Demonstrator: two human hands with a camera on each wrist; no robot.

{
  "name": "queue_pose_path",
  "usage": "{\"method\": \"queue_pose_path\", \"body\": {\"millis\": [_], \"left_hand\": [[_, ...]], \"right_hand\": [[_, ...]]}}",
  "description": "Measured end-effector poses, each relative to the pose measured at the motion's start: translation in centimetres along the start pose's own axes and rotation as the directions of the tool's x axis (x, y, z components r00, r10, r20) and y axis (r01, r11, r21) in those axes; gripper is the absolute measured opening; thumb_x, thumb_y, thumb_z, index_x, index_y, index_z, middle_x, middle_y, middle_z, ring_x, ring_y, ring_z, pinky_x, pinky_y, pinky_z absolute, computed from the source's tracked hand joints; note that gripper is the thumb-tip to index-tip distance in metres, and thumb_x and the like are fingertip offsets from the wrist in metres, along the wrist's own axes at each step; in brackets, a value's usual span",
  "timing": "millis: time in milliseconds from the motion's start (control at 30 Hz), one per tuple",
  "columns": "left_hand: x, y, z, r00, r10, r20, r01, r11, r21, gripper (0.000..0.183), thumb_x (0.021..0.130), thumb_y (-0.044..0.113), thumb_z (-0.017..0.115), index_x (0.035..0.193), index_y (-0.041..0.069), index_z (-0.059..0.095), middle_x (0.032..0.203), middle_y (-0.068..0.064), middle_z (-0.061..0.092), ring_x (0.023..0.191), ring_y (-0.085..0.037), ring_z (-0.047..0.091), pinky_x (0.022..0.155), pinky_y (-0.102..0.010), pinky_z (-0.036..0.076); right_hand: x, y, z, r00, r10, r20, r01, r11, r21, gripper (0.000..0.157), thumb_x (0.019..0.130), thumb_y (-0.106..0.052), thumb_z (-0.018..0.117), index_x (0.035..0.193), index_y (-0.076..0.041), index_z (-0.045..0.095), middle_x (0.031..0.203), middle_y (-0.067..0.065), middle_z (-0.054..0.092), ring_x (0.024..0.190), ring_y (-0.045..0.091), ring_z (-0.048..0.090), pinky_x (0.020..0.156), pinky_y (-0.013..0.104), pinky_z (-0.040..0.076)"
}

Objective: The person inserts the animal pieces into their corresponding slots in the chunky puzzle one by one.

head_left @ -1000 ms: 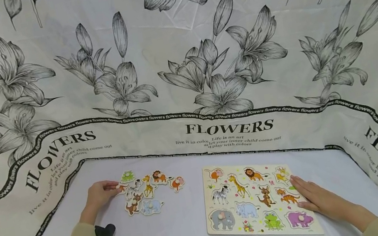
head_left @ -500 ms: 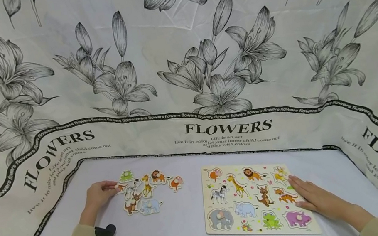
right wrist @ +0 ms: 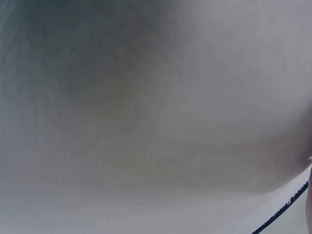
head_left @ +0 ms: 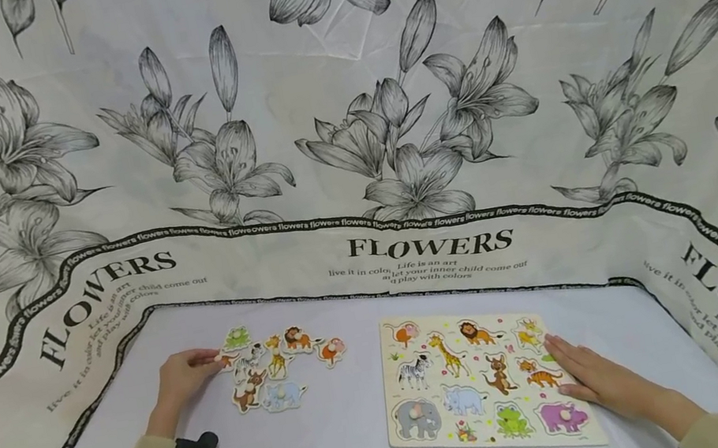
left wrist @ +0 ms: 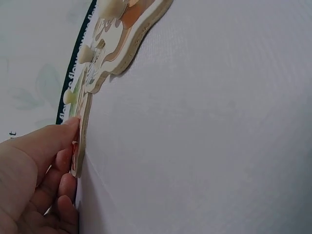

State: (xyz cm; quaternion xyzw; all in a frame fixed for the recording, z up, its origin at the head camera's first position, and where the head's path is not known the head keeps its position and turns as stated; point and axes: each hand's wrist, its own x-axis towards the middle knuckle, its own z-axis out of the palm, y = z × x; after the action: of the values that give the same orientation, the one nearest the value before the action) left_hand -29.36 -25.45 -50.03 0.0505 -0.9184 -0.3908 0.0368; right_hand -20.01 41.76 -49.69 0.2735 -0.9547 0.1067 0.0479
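My left hand (head_left: pixel 186 378) is at the left side of a group of animal puzzle pieces. Its thumb and fingertips pinch a small orange animal puzzle piece (head_left: pixel 226 360), partly covered by the hand. The left wrist view shows the thumb on this piece's edge (left wrist: pixel 82 146). Beside it lie a frog piece (head_left: pixel 236 338), a zebra piece (head_left: pixel 248 360) and a kangaroo piece (head_left: pixel 249 391). To the right, my right hand (head_left: pixel 603 379) rests with extended fingers on the right edge of the wooden puzzle board (head_left: pixel 439 434). The right wrist view is mostly blurred white surface.
Also in the group are a giraffe piece (head_left: pixel 277 356), a lion piece (head_left: pixel 298 340), a monkey piece (head_left: pixel 332 351) and a light-blue rhino-like piece (head_left: pixel 284 395). A knobbed elephant (head_left: pixel 417 419) and a knobbed purple hippo (head_left: pixel 564 417) sit in the board. Flowered cloth (head_left: pixel 295 267) borders the white table.
The whole scene shifts slightly left in the head view. Both hands keep nearly the same places, left at the orange piece and right on the board.
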Motion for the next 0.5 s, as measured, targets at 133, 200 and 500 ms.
{"method": "queue_pose_path", "body": {"millis": [133, 200, 500], "left_hand": [[-0.28, -0.12, 0.17, 1.0, 0.004, -0.012, -0.004, 1.0, 0.006, 0.034, 0.086, 0.021, 0.071, 0.109, -0.004, 0.068, 0.106, -0.022, 0.069, 0.099, -0.035, 0.063, 0.083, -0.044, 0.05], [-0.38, -0.15, 0.31, 1.0, 0.0, -0.024, 0.0, 1.0, 0.007, 0.033, 0.086, 0.02, 0.071, 0.109, -0.003, 0.068, 0.106, -0.022, 0.069, 0.099, -0.035, 0.063, 0.082, -0.043, 0.05], [-0.28, 0.09, 0.56, 0.997, 0.029, -0.074, -0.027, 0.999, 0.028, 0.03, 0.084, 0.019, 0.072, 0.106, -0.002, 0.071, 0.101, -0.021, 0.071, 0.092, -0.031, 0.065, 0.075, -0.037, 0.05]], "right_hand": [[-0.08, 0.03, 0.16, 0.999, -0.027, -0.016, 0.027, 1.0, -0.015, 0.067, 0.096, -0.032, 0.056, 0.147, 0.003, 0.031, 0.151, 0.023, 0.033, 0.137, -0.018, -0.011, 0.106, 0.0, -0.008], [-0.11, 0.02, 0.18, 0.999, -0.037, -0.022, 0.037, 0.999, -0.017, 0.066, 0.096, -0.032, 0.056, 0.147, 0.003, 0.032, 0.151, 0.023, 0.033, 0.138, -0.018, -0.01, 0.106, 0.001, -0.008], [-0.04, -0.05, -0.06, 1.0, -0.022, -0.015, 0.022, 1.0, 0.003, 0.066, 0.096, -0.032, 0.055, 0.147, 0.003, 0.032, 0.15, 0.025, 0.034, 0.137, -0.019, -0.01, 0.106, 0.0, -0.008]]}}
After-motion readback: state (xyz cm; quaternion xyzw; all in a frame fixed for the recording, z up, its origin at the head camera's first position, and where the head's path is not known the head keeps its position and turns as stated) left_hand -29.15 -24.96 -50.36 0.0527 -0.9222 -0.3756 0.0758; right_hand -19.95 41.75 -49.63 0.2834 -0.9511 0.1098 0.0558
